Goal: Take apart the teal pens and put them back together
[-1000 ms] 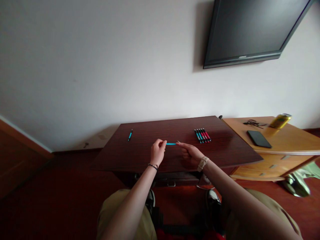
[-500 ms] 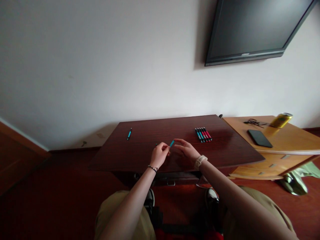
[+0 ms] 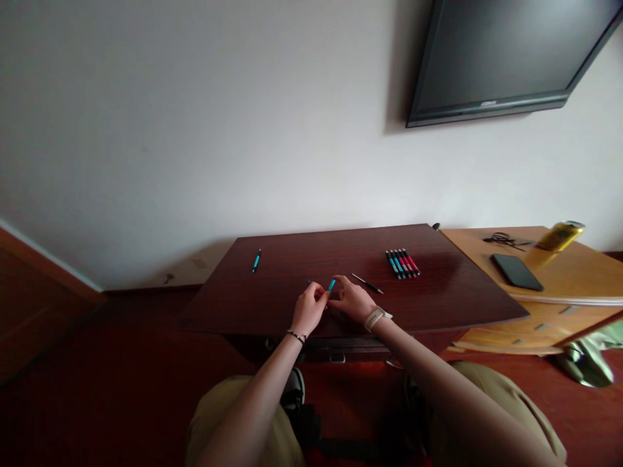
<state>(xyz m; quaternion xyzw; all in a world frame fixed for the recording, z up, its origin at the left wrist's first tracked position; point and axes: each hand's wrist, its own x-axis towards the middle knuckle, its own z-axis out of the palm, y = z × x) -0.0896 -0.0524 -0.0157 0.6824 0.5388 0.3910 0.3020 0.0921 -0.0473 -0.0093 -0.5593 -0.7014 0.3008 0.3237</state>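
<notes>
I see the left hand (image 3: 307,309) and right hand (image 3: 354,301) meeting over the dark table (image 3: 452,292), fingertips of both pinched on a small teal pen piece (image 3: 331,285) held between them. A thin dark refill (image 3: 367,283) lies on the table at two o'clock from the right hand, apart from it. A row of pens (image 3: 402,263) lies farther off at two o'clock; a lone teal pen (image 3: 256,260) at ten o'clock.

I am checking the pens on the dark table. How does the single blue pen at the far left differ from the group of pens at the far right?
The blue pen lies alone; the group of pens is a tight row, side by side. The blue pen shows one colour, the group mixes blue and red barrels. The blue pen is left of both hands, the group right of them. Both lie flat on the table, untouched.
</notes>
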